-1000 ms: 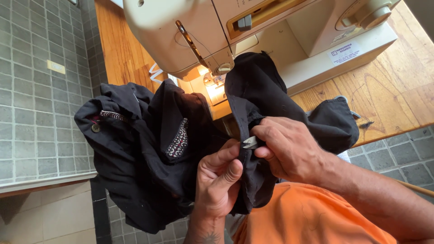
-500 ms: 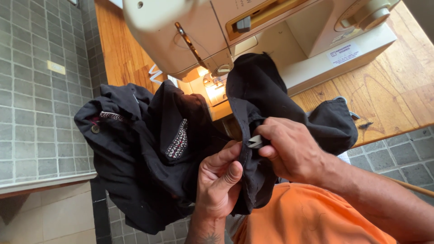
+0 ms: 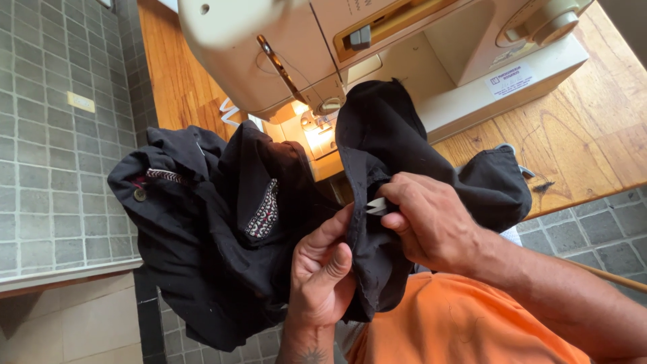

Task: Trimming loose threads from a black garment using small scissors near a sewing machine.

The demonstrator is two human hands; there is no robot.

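Observation:
A black garment (image 3: pixel 222 229) with a patterned trim patch hangs in front of a cream sewing machine (image 3: pixel 377 54). My left hand (image 3: pixel 323 273) pinches a fold of the black cloth from below, thumb up against the fabric. My right hand (image 3: pixel 431 226) comes in from the right and grips a small white tool (image 3: pixel 375 205) pressed against the same fold, with cloth bunched under its fingers. Part of the garment drapes over the machine's bed, and its far end (image 3: pixel 495 182) lies on the wooden table.
The sewing machine stands on a wooden table (image 3: pixel 579 141), its lamp lit near the needle (image 3: pixel 317 114). Grey tiled floor (image 3: pixel 47 148) lies to the left and lower right. My orange-clad lap (image 3: pixel 458 323) fills the bottom.
My right hand has shifted slightly along the fold with the white tool. The garment and left hand stay almost where they were.

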